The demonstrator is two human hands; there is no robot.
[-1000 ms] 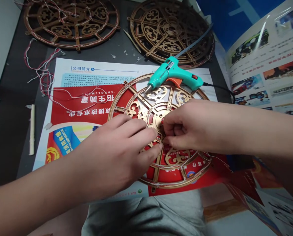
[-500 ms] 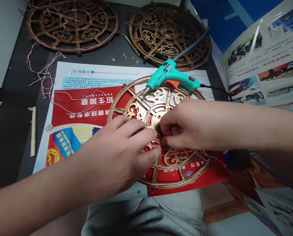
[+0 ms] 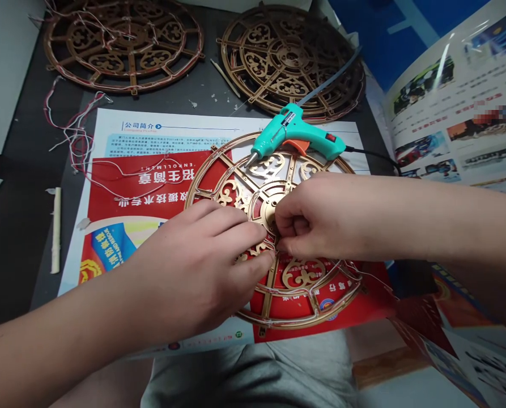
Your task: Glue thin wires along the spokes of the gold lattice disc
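Observation:
A round, gold-coloured openwork frame (image 3: 265, 305) with scroll patterns lies flat on printed sheets in front of me. Thin white and red wires (image 3: 316, 287) run along its rings and spokes. Across its left side rests my left hand (image 3: 219, 260), fingers apart, thumb and forefinger tips near the hub. My right hand (image 3: 314, 218) is closed in a pinch just right of the hub, its fingertips close to the left hand's. Whatever is between those fingers is hidden. A turquoise glue gun (image 3: 295, 133) lies over the frame's far rim, nozzle toward the lower left.
Two similar wired frames, one at the far left (image 3: 134, 85) and a dark stack (image 3: 253, 93) at the far right, lie behind. Loose red and white wires (image 3: 76, 133) trail at left. A pale glue-like stick (image 3: 56, 232) lies nearby. A glossy brochure (image 3: 460, 113) stands at right.
My left hand has shifted very slightly left and down. My right hand stays pinched by the hub, and the glue gun has not moved.

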